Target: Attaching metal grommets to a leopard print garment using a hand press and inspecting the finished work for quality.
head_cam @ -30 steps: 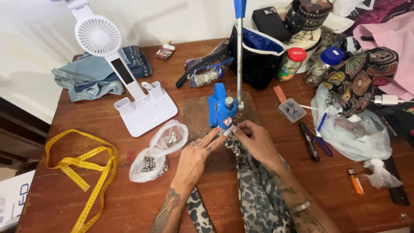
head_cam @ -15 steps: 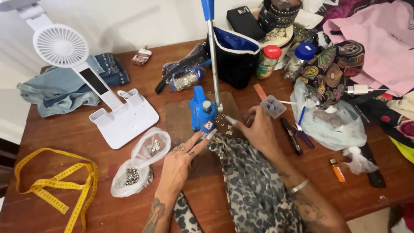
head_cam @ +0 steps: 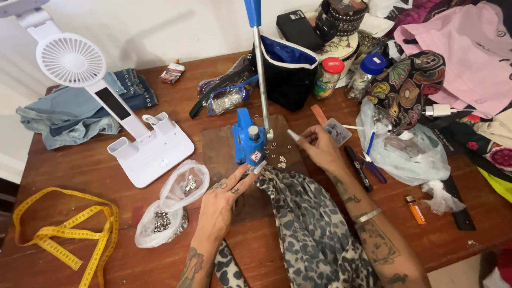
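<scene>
A blue hand press (head_cam: 248,140) with a long upright lever stands on a dark board at the middle of the wooden table (head_cam: 298,106). Leopard-print fabric (head_cam: 304,224) runs from the table's near edge up to the press base. My left hand (head_cam: 224,200) lies flat on the fabric's left edge, fingertips at the foot of the press. My right hand (head_cam: 319,149) hovers just right of the press, fingers apart, thumb and forefinger close together; I cannot tell whether they pinch anything. Small metal eyelets (head_cam: 277,157) lie scattered between the press and my right hand.
A white desk fan stand (head_cam: 144,144) and folded denim (head_cam: 69,114) sit at the left, a yellow tape measure (head_cam: 69,234) at the near left. Clear bags of metal bits (head_cam: 170,205), a black pouch (head_cam: 288,72), jars (head_cam: 326,77), pens, an orange lighter (head_cam: 416,209) and piled cloth crowd the right.
My right hand has drawn back from the press to the right. The left hand has settled flat on the fabric. The camera has shifted, so the whole scene slid in the view.
</scene>
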